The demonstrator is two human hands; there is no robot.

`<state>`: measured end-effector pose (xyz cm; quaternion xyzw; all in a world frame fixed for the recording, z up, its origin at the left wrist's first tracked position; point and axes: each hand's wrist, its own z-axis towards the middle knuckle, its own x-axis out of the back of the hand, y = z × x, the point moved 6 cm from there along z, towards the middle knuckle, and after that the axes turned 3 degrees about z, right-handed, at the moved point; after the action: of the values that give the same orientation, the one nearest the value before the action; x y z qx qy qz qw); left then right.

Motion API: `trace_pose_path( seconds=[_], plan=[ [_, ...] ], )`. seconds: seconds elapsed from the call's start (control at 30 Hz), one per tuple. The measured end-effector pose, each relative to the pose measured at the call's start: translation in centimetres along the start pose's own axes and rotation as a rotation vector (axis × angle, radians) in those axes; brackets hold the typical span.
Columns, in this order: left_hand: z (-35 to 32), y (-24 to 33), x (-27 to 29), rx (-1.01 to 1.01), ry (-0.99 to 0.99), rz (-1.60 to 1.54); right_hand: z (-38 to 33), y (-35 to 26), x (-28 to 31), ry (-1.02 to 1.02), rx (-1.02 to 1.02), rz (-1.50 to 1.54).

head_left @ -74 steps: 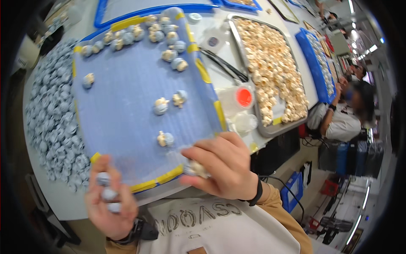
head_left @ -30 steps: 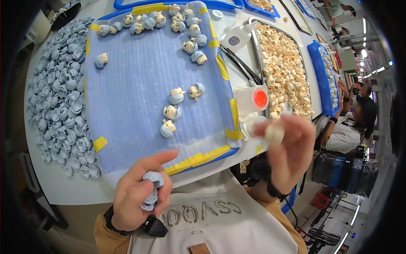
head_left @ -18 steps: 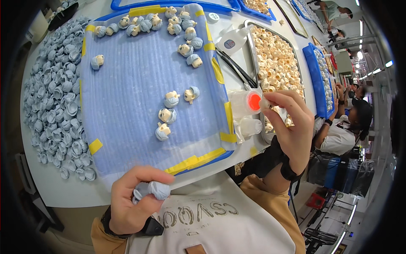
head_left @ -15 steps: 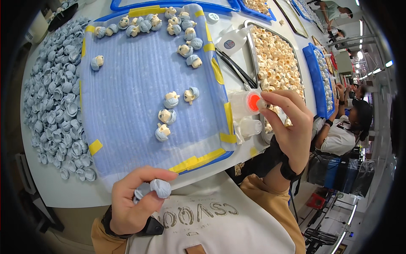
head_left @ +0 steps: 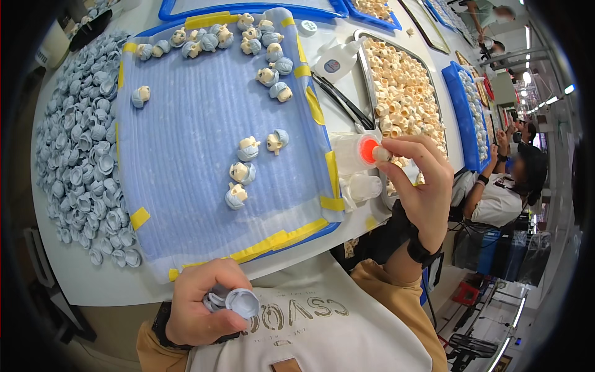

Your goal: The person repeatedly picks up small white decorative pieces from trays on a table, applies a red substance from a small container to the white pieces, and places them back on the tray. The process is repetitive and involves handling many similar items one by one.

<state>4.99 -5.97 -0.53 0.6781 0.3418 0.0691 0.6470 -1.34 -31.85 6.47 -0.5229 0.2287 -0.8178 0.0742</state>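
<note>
My left hand (head_left: 199, 304), near the table's front edge, is closed around several grey-blue doll hair shells. The foremost hair shell (head_left: 243, 303) shows its hollow inside. At the right, my right hand (head_left: 426, 186) pinches a small cream doll head piece (head_left: 382, 154) between thumb and fingertips. The piece is beside the mouth of a translucent cup (head_left: 350, 152) with a bright orange-red inside; whether they touch I cannot tell. Between my hands and beyond lies a cloth-covered blue tray (head_left: 186, 155), its cloth taped in yellow. Assembled doll heads (head_left: 248, 147) with blue hair lie on it.
A pile of loose blue hair shells (head_left: 83, 161) covers the table's left. On the right are a metal tray (head_left: 365, 62) of cream head pieces, a white bottle (head_left: 338, 61), black tweezers (head_left: 344, 99) and a clear container (head_left: 364, 186). Other people sit farther right.
The front hair shell in my left hand has turned from its rounded outside to its hollow side. My right hand has shifted slightly left, and the head piece shows more beside the cup.
</note>
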Motion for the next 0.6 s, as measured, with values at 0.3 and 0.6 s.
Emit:
trace_pose_path(
  seconds=[0.3,0.6],
  plan=[
    [0.3,1.3,-0.2,-0.177,0.064,0.176,-2.6,-1.6,0.4,0.224,-0.065,0.326],
    [0.4,1.6,-0.5,-0.256,0.041,0.305,-3.0,-10.2,-4.1,-0.082,0.39,0.949]
  ],
)
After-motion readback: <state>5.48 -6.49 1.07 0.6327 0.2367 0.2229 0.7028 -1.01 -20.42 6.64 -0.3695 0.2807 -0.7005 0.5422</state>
